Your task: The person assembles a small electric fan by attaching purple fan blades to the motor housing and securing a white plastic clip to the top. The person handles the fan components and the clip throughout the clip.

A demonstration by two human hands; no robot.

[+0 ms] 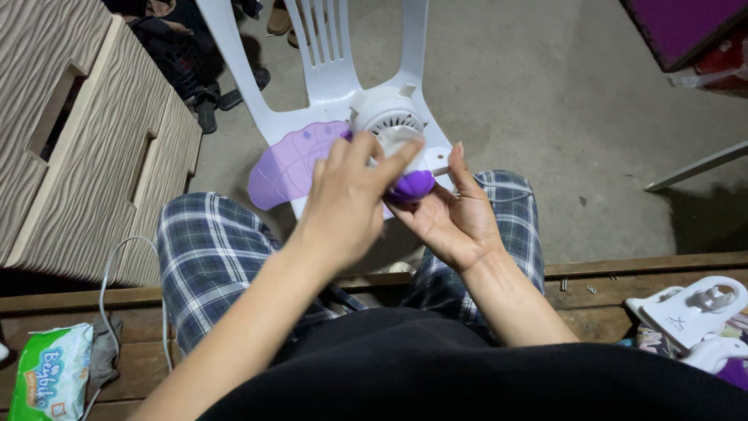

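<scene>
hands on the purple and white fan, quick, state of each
Left hand: fingers pinched shut on the round white plastic motor housing of the purple-bladed fan.
Right hand: open, palm up, cupping the purple fan hub.

My head view is evenly lit and fairly bright on the concrete floor (545, 117). The left hand (343, 203) shows slight motion blur; shadows deepen near right.

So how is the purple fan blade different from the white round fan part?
The purple fan blade is flat and leaf-shaped with thin raised lines; the white round fan part is thick and drum-shaped with slots on top. The blade is pale purple, the round part white. The blade sticks out sideways, free of fingers; the round part sits just above the left hand and right hand. Both look like plastic.
</scene>
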